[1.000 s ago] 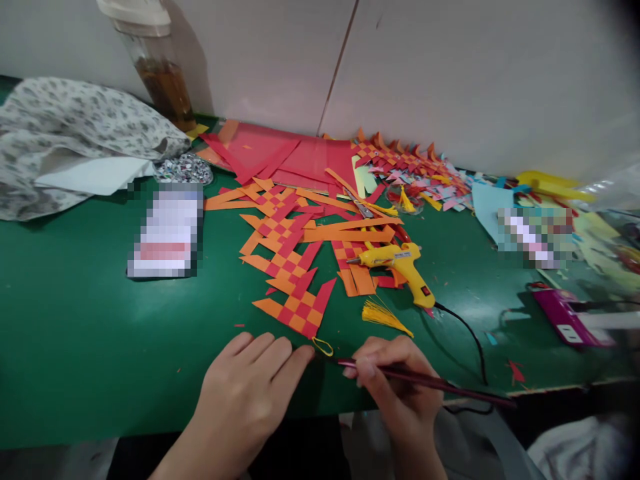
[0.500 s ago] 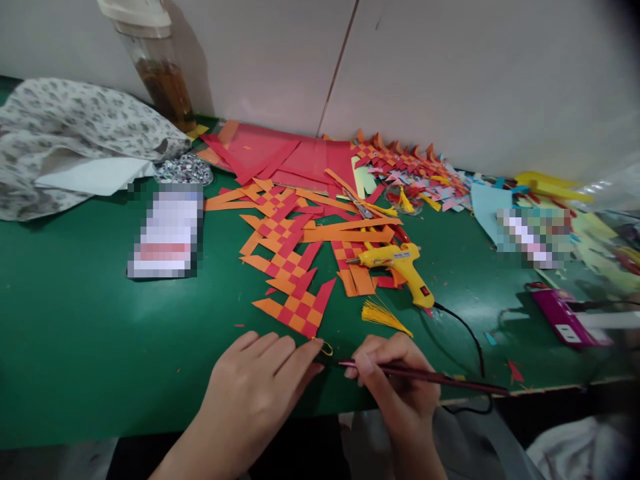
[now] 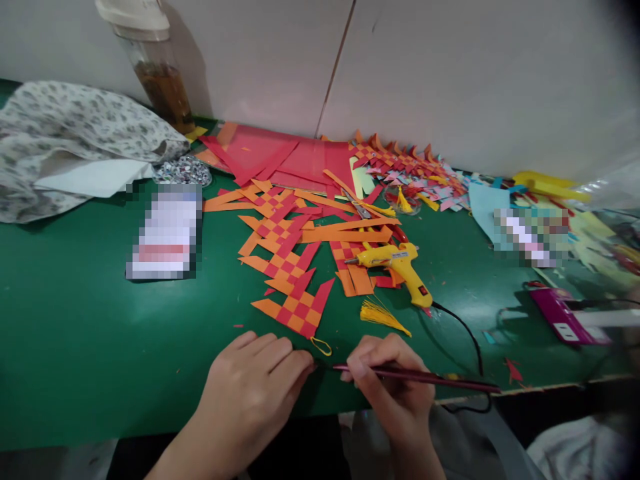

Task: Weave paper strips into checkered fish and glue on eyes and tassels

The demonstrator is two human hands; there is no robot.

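Note:
My left hand point(image 3: 257, 377) rests near the table's front edge, fingers curled and thumb pressed to the index finger. Whatever is in that pinch, if anything, is hidden. My right hand point(image 3: 390, 373) grips a slim dark-red pen-like tool point(image 3: 425, 377) between thumb and fingers. Its narrow end points left, at a short gap from my left fingertips. Just above lies a woven red-and-orange paper piece point(image 3: 303, 310) with a thin yellow cord loop point(image 3: 321, 346) at its lower corner. Near my right hand is a yellow tassel point(image 3: 383, 316).
A yellow glue gun point(image 3: 395, 260) lies right of the woven strips, its black cord point(image 3: 467, 327) trailing to the edge. Scissors point(image 3: 361, 208) lie among orange strips. A phone point(image 3: 165, 233) is at left, a purple power strip point(image 3: 565, 317) at right, a bottle point(image 3: 160, 80) behind.
My left hand has drawn slightly left and down from the paper piece's corner, so the yellow loop shows whole. The right hand and its tool have shifted a little left.

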